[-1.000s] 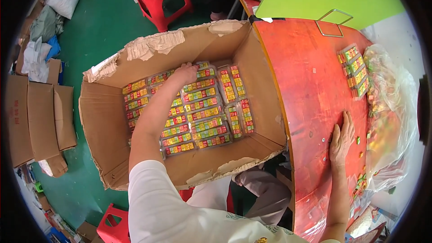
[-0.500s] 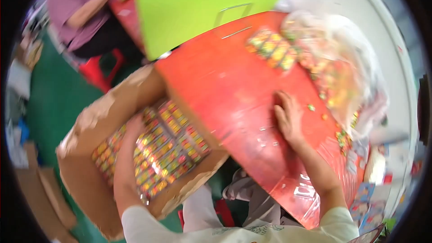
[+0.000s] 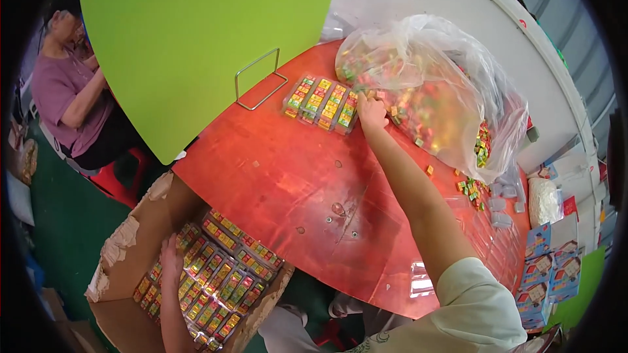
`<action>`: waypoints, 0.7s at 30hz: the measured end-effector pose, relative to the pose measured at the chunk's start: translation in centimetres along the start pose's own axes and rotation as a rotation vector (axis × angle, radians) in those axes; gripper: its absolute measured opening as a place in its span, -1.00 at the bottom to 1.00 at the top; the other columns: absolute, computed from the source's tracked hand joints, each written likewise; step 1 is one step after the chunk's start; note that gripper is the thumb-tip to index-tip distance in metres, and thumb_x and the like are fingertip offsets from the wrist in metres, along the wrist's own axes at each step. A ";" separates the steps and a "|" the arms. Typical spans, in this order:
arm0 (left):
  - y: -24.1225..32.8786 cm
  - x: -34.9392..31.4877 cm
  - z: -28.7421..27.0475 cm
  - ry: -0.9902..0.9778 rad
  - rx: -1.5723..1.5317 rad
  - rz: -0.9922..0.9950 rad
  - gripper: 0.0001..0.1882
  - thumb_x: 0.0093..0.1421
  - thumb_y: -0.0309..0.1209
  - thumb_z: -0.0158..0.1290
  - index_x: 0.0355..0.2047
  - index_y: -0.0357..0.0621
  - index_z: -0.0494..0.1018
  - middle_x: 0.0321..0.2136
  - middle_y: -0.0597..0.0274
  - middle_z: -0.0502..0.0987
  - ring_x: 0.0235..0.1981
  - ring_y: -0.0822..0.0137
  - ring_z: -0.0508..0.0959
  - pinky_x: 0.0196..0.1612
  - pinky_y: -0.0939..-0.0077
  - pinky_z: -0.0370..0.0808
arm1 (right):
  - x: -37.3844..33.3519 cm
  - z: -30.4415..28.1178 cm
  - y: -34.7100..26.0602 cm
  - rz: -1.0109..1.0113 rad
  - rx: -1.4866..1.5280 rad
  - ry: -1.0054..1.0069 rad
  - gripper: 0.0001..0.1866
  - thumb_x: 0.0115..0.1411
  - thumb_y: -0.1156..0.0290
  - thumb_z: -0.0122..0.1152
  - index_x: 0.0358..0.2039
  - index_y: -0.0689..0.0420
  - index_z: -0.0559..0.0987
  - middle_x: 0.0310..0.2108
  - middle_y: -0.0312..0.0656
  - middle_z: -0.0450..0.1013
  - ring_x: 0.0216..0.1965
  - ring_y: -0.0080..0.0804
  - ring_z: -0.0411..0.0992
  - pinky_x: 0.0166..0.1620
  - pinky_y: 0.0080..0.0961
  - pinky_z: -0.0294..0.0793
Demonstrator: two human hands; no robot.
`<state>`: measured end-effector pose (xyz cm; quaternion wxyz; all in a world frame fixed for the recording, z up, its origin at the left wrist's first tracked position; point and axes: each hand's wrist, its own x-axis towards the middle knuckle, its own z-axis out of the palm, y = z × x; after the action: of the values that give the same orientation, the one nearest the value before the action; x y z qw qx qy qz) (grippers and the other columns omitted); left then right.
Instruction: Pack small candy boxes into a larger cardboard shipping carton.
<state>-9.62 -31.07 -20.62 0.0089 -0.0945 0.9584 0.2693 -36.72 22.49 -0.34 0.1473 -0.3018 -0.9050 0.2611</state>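
The right hand [image 3: 370, 110] is stretched far across the red bench [image 3: 288, 176] and rests at the right-hand end of a clear tray of small coloured candy packs [image 3: 320, 103], which lies just to the hand's left, touching or almost touching the fingers; the tray's long axis runs roughly left to right with a slight downward slant, across the line of the reaching forearm. This hand is by far the nearer one to the tray. Its grip looks loosely curled with the fingers close together, but whether they are pinching the tray's edge or a single candy cannot be told. Just to the right of the hand a big clear plastic bag of loose candies [image 3: 438, 101] slumps open on the bench. The left hand [image 3: 171, 258] is well apart, down in an open cardboard box [image 3: 124, 248] beside the bench, lying flat with fingers spread on rows of filled trays [image 3: 222, 274], pressing on them, clamped on nothing. A wire stand [image 3: 258, 82] sits beyond the tray
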 end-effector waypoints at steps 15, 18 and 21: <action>15.6 -6.7 -6.1 0.119 -0.495 0.182 -0.49 0.12 -0.63 -0.10 0.13 -0.28 0.28 0.12 0.01 0.29 0.17 0.14 0.29 0.22 0.38 0.18 | -2.5 0.9 0.8 -0.165 -0.076 0.086 -0.44 0.13 -0.07 -0.14 -0.11 0.08 0.56 0.01 -0.02 0.31 0.09 0.00 0.23 0.08 0.07 0.15; 18.1 -8.8 -5.6 0.142 -0.589 0.159 -0.48 0.16 -0.55 -0.11 0.18 -0.20 0.25 0.12 0.15 0.29 0.09 0.27 0.33 0.11 0.42 0.27 | -5.2 0.3 0.8 -0.214 -0.047 0.053 -0.47 0.15 -0.05 -0.13 -0.15 0.08 0.57 0.00 -0.02 0.32 0.07 0.00 0.24 0.07 0.06 0.15; 21.6 -10.9 -4.3 0.109 -0.825 0.002 -0.47 0.20 -0.47 -0.08 0.21 -0.14 0.21 0.01 0.21 0.32 -0.09 0.39 0.39 -0.06 0.52 0.36 | -7.9 -0.1 1.8 -0.301 -0.036 0.026 -0.51 0.16 -0.02 -0.11 -0.18 0.08 0.57 -0.03 -0.03 0.32 0.04 -0.01 0.24 0.07 0.06 0.16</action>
<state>-2.75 -13.32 -5.10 -0.0807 -0.1031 0.7693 0.6254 -29.67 18.81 -2.10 0.1912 -0.1684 -0.9426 0.2157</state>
